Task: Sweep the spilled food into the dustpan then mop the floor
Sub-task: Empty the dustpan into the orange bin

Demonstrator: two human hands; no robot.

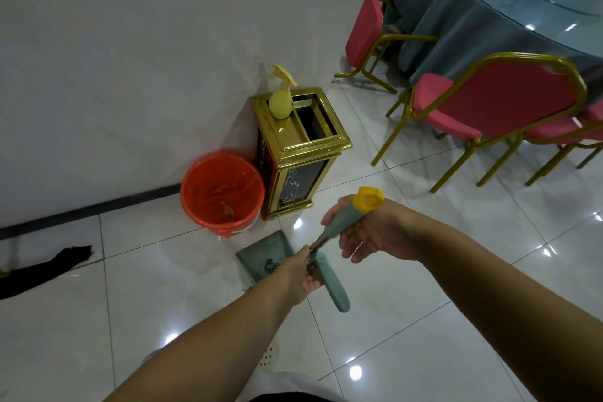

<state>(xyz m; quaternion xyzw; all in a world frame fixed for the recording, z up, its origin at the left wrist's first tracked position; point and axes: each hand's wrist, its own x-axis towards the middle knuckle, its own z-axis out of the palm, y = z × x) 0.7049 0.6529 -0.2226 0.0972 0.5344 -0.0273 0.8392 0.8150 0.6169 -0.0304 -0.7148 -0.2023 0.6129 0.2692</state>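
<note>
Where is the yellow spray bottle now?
In the head view, the yellow spray bottle stands upright on the gold bin's lid, beside its opening, near the wall, right of the orange bucket.

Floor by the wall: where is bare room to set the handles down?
Bare white tiles lie left of the red-lined bucket along the black baseboard, and right of the gold bin. Crowded around the grey dustpan and red chairs.
</note>
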